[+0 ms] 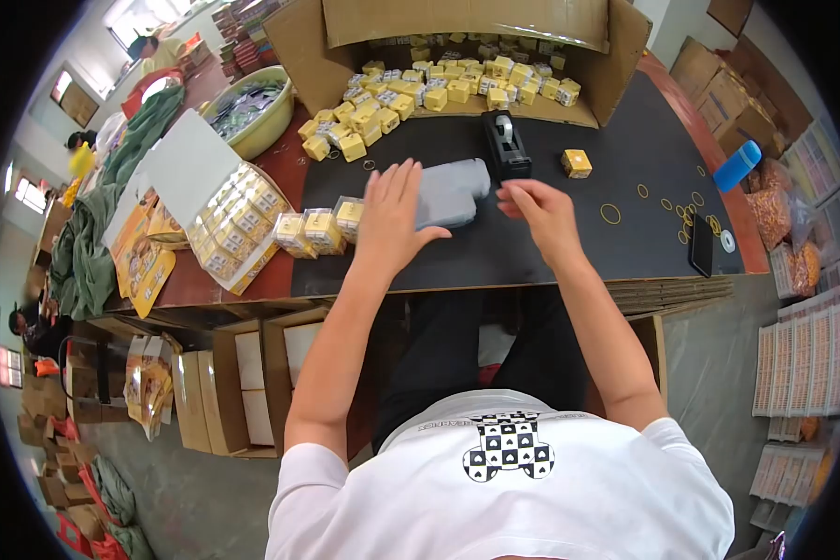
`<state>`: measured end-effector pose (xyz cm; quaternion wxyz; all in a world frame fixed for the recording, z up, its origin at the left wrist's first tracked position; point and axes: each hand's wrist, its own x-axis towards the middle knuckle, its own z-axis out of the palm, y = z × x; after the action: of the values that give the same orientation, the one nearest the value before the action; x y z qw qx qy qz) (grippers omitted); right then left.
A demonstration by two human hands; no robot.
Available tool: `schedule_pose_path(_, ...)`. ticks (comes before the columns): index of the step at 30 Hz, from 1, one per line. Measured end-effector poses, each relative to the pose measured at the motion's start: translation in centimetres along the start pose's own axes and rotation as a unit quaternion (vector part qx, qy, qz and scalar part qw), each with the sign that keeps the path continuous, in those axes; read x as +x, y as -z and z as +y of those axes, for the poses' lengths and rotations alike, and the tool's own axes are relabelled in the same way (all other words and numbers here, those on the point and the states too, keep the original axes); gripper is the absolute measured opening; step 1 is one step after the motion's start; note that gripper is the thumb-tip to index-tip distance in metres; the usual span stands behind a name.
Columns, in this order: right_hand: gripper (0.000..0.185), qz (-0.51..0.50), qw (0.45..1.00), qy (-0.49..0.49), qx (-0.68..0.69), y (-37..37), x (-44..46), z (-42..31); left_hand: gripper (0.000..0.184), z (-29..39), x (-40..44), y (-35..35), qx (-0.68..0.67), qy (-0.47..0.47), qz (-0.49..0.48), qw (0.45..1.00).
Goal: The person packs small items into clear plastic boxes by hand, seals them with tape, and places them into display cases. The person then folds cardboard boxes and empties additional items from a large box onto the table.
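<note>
My left hand [394,217] is spread flat, fingers stretched out and thumb apart. It lies over the right end of a row of clear-wrapped small yellow boxes [321,230] and the left edge of a stack of clear plastic sleeves [453,191]. My right hand [543,217] is closed, thumb and fingertips pinched together just right of the sleeves. Whatever it pinches, if anything, is too small to make out. Just beyond those fingertips stands a black tape dispenser [507,147]. A single yellow box [576,164] sits to its right.
A large open carton [569,114] spills small yellow boxes onto the black mat. At left are an open display box [238,224] of packed boxes and a yellow tub [275,121]. Rubber bands [610,214], a phone [701,245] and a blue bottle [738,166] lie right.
</note>
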<state>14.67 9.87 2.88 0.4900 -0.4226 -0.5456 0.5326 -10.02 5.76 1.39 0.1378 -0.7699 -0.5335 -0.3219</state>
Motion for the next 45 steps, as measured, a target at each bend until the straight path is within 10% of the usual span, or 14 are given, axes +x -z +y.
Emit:
schedule_pose_path(13, 0.037, -0.084, 0.911, -0.125, -0.384, -7.3, 12.0, 2.9, 0.107, -1.4, 4.0, -2.6, -0.054, 0.148, -0.254, 0.954)
schedule_pose_path(26, 0.033, 0.147, 0.957, 0.087, -0.235, 0.0, 7.5, -4.8, 0.067, 1.0, 7.4, 5.3, -0.103, 0.192, -0.066, 0.974)
schedule_pose_path(29, 0.028, 0.261, 0.910, 0.088, -0.310, 8.3, 11.1, -0.6, 0.050, 1.8, 7.0, 7.5, -0.249, 0.253, 0.022, 0.935)
schedule_pose_path(33, 0.027, 0.279, 0.858, 0.008, -0.431, 11.7, 12.0, 1.3, 0.041, 4.9, 4.9, 7.3, -0.632, 0.240, 0.107, 0.729)
schedule_pose_path(39, 0.026, 0.148, 0.835, -0.145, -0.509, 10.3, 10.3, 2.0, 0.048, 7.2, -0.5, 2.6, -0.795, 0.275, 0.010, 0.540)
schedule_pose_path(43, 0.036, 0.084, 0.931, 0.300, -0.190, 7.1, 3.5, 0.6, 0.057, 8.8, -1.8, 1.2, -0.793, 0.246, -0.052, 0.554)
schedule_pose_path(45, 0.038, 0.064, 0.925, 0.332, -0.176, 5.2, 0.7, 0.3, 0.060, 10.4, -1.6, 0.7, -0.796, 0.243, -0.074, 0.550)
